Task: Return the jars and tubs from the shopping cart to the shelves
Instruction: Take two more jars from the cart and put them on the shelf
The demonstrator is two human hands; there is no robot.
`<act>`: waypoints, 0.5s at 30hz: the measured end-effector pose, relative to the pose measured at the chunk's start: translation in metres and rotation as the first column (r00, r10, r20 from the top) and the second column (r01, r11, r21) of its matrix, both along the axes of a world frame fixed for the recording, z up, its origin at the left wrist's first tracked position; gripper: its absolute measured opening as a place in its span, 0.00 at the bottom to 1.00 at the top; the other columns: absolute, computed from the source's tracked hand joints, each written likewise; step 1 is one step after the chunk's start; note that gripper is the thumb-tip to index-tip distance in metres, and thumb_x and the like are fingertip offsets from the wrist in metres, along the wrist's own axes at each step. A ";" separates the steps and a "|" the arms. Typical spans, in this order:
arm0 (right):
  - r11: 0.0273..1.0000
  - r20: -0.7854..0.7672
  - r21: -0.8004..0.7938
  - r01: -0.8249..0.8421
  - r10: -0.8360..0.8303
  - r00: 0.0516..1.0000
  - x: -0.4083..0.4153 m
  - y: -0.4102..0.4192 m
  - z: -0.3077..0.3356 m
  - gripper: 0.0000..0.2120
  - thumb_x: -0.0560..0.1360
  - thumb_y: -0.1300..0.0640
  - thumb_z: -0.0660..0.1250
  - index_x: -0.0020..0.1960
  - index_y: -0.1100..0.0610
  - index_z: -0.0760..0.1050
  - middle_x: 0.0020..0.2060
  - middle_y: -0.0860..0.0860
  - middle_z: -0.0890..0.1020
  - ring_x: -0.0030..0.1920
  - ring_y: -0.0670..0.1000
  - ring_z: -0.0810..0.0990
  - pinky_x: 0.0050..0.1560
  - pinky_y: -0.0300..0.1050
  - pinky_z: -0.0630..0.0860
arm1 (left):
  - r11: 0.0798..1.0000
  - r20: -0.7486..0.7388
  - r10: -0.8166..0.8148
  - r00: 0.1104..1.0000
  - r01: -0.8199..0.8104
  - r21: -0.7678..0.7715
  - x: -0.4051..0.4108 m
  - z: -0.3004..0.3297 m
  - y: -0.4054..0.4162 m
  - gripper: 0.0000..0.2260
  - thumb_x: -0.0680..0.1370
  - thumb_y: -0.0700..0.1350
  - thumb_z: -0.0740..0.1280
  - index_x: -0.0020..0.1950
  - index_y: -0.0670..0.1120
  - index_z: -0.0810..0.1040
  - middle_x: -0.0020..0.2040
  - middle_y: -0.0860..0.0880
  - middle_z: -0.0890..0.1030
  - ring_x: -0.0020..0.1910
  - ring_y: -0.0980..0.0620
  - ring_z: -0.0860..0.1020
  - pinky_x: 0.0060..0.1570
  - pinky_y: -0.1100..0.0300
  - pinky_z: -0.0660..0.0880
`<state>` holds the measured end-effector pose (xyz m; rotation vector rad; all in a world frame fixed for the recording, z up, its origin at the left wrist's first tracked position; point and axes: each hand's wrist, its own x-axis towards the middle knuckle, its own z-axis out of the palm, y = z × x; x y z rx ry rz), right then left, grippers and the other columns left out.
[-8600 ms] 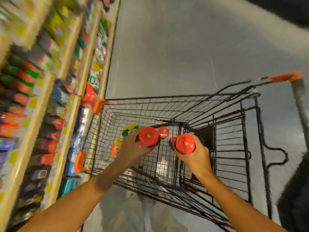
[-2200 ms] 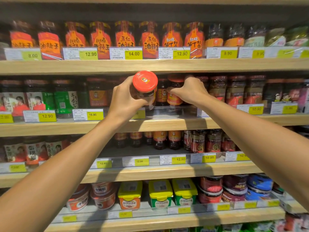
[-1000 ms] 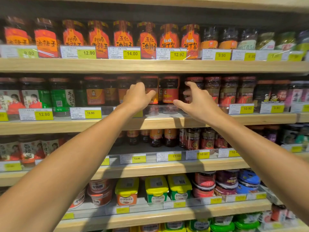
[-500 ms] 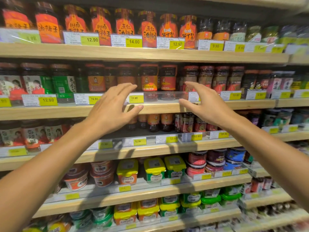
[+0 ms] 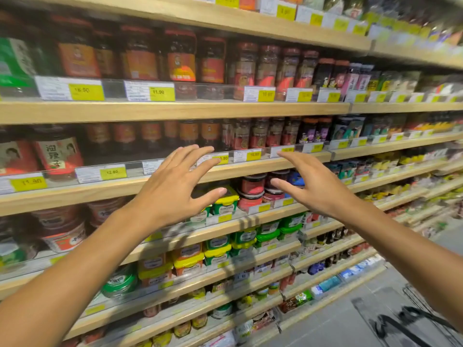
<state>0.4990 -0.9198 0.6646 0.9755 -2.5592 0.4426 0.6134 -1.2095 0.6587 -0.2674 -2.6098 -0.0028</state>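
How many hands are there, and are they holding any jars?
2. The left hand and the right hand are side by side before the shelves, fingers spread, holding nothing.

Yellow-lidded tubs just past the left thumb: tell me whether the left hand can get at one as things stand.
Probably yes: the left hand is open and holds nothing, and the yellow-lidded tubs sit at the shelf front with nothing between.

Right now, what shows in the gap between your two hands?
Head view: between left hand and right hand show stacked red-lidded jars on the shelf behind.
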 end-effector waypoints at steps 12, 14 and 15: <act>0.995 0.028 0.087 0.052 -0.055 0.998 0.006 0.110 -0.034 0.37 0.77 0.27 0.48 0.80 0.43 0.54 0.80 0.42 0.57 0.80 0.45 0.47 0.79 0.49 0.48 | 0.991 0.116 -0.120 0.986 0.125 -0.041 -0.030 -0.013 0.120 0.33 0.78 0.71 0.47 0.78 0.55 0.62 0.77 0.55 0.63 0.76 0.52 0.59 0.77 0.50 0.55; 0.992 0.035 0.097 0.083 -0.087 0.996 0.007 0.149 -0.037 0.38 0.76 0.27 0.47 0.81 0.44 0.54 0.80 0.43 0.56 0.80 0.47 0.46 0.79 0.49 0.46 | 0.987 0.140 -0.150 0.979 0.157 -0.041 -0.043 -0.016 0.159 0.33 0.78 0.71 0.47 0.78 0.56 0.61 0.78 0.55 0.62 0.77 0.52 0.58 0.77 0.50 0.55; 0.990 0.034 0.096 0.100 -0.104 0.994 0.009 0.171 -0.038 0.38 0.76 0.27 0.48 0.81 0.45 0.54 0.80 0.44 0.56 0.80 0.48 0.46 0.78 0.48 0.45 | 0.984 0.154 -0.167 0.974 0.174 -0.037 -0.050 -0.018 0.181 0.33 0.78 0.71 0.46 0.78 0.56 0.61 0.79 0.55 0.60 0.77 0.52 0.58 0.78 0.49 0.54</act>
